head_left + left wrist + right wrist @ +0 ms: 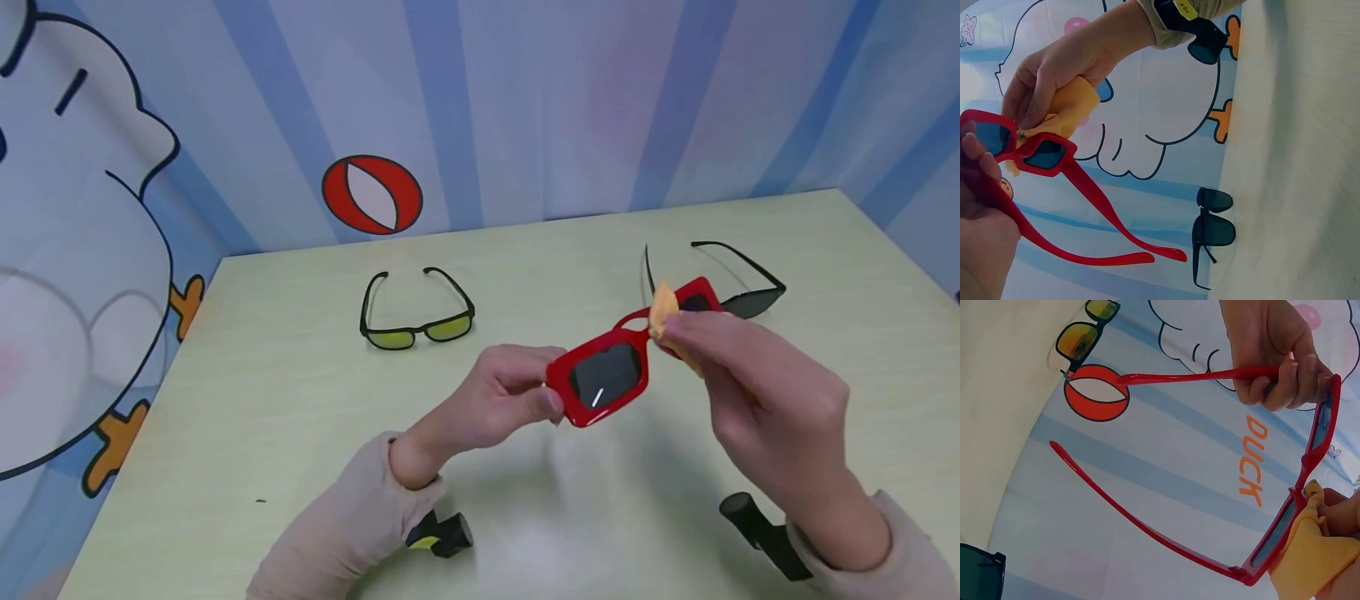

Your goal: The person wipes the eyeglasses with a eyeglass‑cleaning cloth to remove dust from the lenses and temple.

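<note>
Red-framed sunglasses (561, 377) with dark lenses are held up above the table, their temples unfolded. My left hand (498, 396) grips them at one end, fingers curled round the hinge and temple. In my right hand (780, 408) a yellow cloth (1075, 106) is pinched between thumb and fingers. The cloth lies against the frame near the nose bridge, over the edge of the second lens, as the right wrist view (1313, 550) of the cloth also shows. Part of that lens is hidden behind the right hand.
Black glasses with yellow lenses (450, 328) stand unfolded at the table's back middle. Dark sunglasses (753, 302) lie at the back right, partly behind the red pair. A printed backdrop (510, 108) rises behind the pale table (225, 400).
</note>
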Motion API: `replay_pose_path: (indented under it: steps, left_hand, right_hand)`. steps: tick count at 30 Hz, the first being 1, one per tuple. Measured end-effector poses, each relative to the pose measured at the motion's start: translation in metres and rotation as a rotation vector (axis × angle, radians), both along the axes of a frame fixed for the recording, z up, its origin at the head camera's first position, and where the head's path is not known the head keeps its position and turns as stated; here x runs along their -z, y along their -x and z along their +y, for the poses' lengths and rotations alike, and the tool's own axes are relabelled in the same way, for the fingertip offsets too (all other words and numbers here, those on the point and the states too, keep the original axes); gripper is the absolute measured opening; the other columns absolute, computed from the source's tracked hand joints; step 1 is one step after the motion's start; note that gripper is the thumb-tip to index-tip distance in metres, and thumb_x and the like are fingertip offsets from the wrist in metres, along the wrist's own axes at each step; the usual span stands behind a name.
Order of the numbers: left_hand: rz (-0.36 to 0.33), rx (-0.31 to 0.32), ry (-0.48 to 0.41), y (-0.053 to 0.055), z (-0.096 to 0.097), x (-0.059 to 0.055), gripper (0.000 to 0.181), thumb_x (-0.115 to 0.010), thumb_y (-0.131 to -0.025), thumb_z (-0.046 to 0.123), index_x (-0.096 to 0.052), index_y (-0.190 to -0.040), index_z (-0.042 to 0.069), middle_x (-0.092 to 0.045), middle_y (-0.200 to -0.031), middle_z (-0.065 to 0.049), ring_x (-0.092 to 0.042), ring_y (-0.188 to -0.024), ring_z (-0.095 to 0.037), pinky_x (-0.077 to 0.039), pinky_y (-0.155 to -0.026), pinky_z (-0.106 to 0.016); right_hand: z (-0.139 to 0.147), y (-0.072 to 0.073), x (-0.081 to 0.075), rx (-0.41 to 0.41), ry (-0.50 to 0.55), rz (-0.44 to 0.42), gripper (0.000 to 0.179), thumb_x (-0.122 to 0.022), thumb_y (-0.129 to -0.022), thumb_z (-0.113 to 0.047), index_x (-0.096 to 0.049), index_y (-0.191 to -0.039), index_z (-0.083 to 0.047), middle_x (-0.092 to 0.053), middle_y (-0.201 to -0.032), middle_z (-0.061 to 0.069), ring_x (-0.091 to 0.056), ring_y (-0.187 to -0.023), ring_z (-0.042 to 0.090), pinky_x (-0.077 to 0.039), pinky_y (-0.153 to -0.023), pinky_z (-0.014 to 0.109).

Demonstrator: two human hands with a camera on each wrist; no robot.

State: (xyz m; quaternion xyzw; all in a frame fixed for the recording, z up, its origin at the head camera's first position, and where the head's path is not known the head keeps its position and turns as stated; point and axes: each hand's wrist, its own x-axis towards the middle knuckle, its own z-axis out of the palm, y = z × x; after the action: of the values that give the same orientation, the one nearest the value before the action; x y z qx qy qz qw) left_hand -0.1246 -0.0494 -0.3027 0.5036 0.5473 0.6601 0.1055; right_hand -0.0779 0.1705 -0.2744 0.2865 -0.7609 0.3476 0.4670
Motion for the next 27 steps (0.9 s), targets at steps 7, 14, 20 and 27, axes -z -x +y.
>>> replay_pose_path:
  steps: [7,14,20,27]
  left_hand:
    - [-0.007,-0.047,-0.041,0.001,-0.006,-0.001,0.054,-0.057,-0.091,0.037,-0.056,-0.091,-0.017,-0.056,-0.078,-0.020,-0.054,-0.074,-0.025,-0.050,-0.064,-0.036]
    - [-0.049,-0.010,-0.089,0.000,-0.011,-0.001,0.052,-0.058,-0.091,0.036,-0.055,-0.089,-0.015,-0.056,-0.075,-0.012,-0.053,-0.068,-0.021,-0.049,-0.060,-0.036]
    - [-0.069,0.032,-0.078,0.000,-0.009,0.002,0.055,-0.058,-0.091,0.038,-0.054,-0.088,-0.017,-0.056,-0.073,-0.014,-0.053,-0.067,-0.021,-0.049,-0.059,-0.035]
    - [-0.073,0.050,-0.059,-0.002,-0.002,0.003,0.059,-0.058,-0.090,0.040,-0.053,-0.090,-0.019,-0.054,-0.075,-0.021,-0.053,-0.068,-0.023,-0.049,-0.060,-0.035]
  right_hand:
    - [0.003,-0.001,0.002,0.016,-0.036,0.044,0.032,-0.055,-0.095,-0.025,-0.072,-0.088,0.002,-0.069,-0.082,0.014,-0.065,-0.081,0.018,-0.044,-0.089,0.018]
    - [0.012,0.001,0.000,0.101,-0.024,0.026,0.032,-0.049,-0.096,-0.020,-0.071,-0.090,0.002,-0.068,-0.083,0.017,-0.062,-0.073,0.029,-0.041,-0.088,0.012]
    - [0.016,0.001,-0.001,0.109,-0.039,-0.018,0.024,-0.053,-0.094,-0.012,-0.070,-0.094,0.005,-0.068,-0.087,0.020,-0.063,-0.078,0.029,-0.041,-0.089,0.013]
    - [0.010,0.001,0.000,0.085,-0.007,0.003,0.036,-0.053,-0.096,-0.027,-0.071,-0.091,0.004,-0.068,-0.084,0.018,-0.061,-0.073,0.029,-0.042,-0.086,0.013]
